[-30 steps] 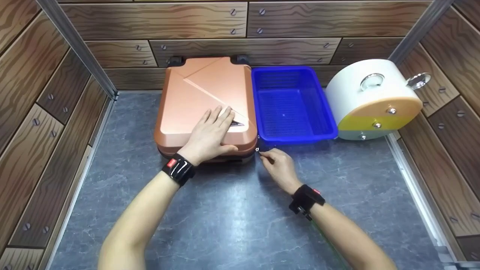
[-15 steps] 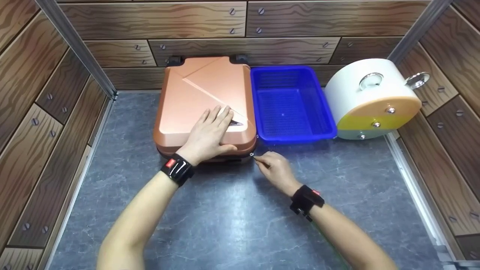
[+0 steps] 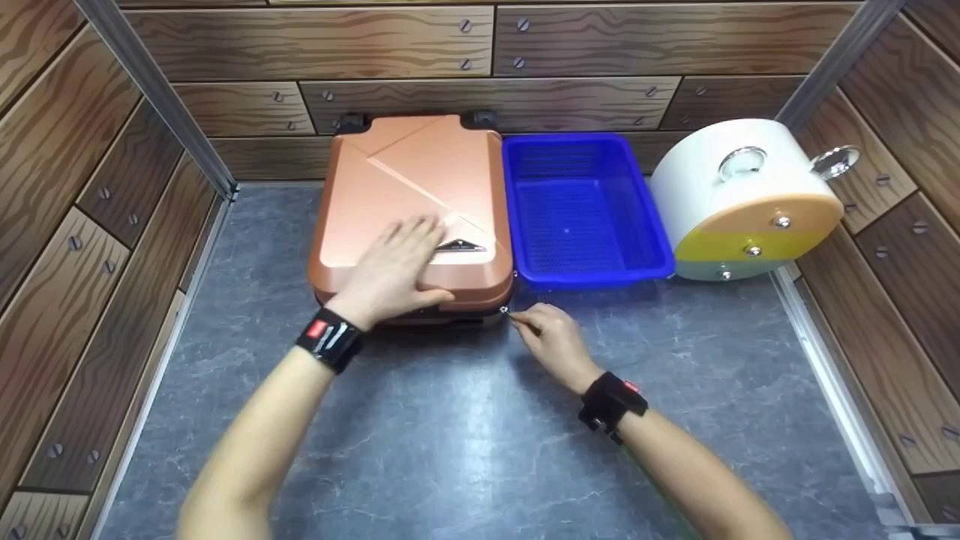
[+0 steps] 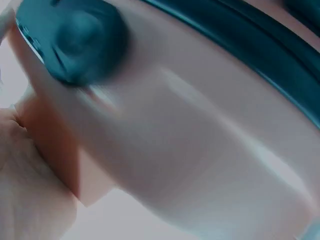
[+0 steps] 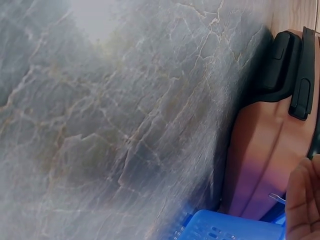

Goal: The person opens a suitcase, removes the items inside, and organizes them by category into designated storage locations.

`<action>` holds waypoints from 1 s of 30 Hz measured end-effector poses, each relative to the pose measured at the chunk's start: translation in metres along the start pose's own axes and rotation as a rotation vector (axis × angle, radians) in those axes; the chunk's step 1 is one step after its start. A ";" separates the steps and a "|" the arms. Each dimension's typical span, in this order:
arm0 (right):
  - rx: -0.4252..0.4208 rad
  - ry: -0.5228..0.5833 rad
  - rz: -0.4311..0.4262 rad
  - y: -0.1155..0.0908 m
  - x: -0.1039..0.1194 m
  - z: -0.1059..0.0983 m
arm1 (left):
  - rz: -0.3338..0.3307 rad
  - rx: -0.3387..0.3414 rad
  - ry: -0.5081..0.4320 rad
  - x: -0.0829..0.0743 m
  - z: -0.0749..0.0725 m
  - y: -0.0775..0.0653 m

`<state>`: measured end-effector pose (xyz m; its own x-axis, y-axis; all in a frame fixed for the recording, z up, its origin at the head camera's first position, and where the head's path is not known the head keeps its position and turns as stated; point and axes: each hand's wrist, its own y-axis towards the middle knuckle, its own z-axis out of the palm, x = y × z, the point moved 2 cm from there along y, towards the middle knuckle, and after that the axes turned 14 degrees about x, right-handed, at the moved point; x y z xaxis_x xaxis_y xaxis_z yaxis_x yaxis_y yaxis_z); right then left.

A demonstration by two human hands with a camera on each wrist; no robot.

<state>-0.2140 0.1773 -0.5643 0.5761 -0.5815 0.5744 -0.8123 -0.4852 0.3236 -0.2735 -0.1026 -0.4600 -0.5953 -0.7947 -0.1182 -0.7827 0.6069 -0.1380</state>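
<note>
A rose-gold hard-shell suitcase lies flat with its wheels toward the back wall. My left hand rests on the lid near its front edge, fingers straight; it is slightly blurred in the head view. At the front right corner, the thumb and fingertips of my right hand pinch a small zipper pull, whose silver end shows at the seam. The right wrist view catches part of that hand beside the suitcase side. A dark round fitting on the suitcase appears in the left wrist view.
A blue plastic basket stands against the suitcase's right side. Farther right is a rounded white box with orange, yellow and grey-green drawer fronts. Wood-patterned walls surround the grey marbled surface.
My right hand has drawn the zipper pull a little left around the front corner, then held still. My left hand has slid left and toward me on the lid, uncovering the dark triangular badge.
</note>
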 end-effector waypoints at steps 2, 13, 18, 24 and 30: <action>-0.008 -0.010 0.000 0.000 0.000 0.000 | -0.018 -0.004 -0.010 0.011 -0.002 -0.010; -0.021 -0.042 -0.024 0.002 0.003 0.000 | -0.098 -0.071 -0.107 0.071 0.003 -0.061; -0.024 -0.083 -0.038 0.002 0.007 -0.002 | -0.070 -0.097 -0.175 0.075 0.008 -0.062; -0.025 -0.130 -0.059 0.001 0.010 -0.001 | -0.070 -0.090 -0.175 0.074 0.008 -0.061; -0.042 -0.129 -0.072 0.001 0.012 0.004 | -0.076 -0.092 -0.166 0.073 0.009 -0.062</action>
<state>-0.2071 0.1676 -0.5600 0.6376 -0.6266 0.4481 -0.7700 -0.5023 0.3934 -0.2668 -0.1983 -0.4687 -0.5017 -0.8211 -0.2722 -0.8421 0.5356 -0.0634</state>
